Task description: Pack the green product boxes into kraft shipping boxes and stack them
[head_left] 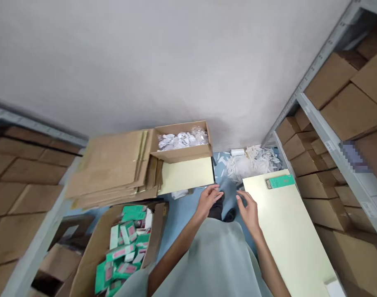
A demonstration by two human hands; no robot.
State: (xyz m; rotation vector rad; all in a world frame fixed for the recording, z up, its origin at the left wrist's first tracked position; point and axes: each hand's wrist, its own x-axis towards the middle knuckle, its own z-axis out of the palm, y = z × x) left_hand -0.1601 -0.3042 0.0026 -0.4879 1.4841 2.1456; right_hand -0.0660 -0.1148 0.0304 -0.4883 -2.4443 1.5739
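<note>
My left hand (208, 201) is in front of my body over the blue floor, its fingers loosely bent and apart, with nothing visible in it. Level with it, my right hand (248, 209) is held beside the left edge of the pale yellow table (287, 231); its thumb and fingers are spread and I see nothing between them. A flat green box (280, 182) lies at the far end of that table. Down to my left, an open carton (159, 231) holds many small green-and-white boxes (126, 251), jumbled together.
Flattened cardboard (110, 161) is stacked beside an open box (180, 154) of crumpled white and clear plastic on a pale board (188, 173). White scraps (253, 163) cover the floor by the wall. Shelves with brown cartons (352, 111) stand on both sides.
</note>
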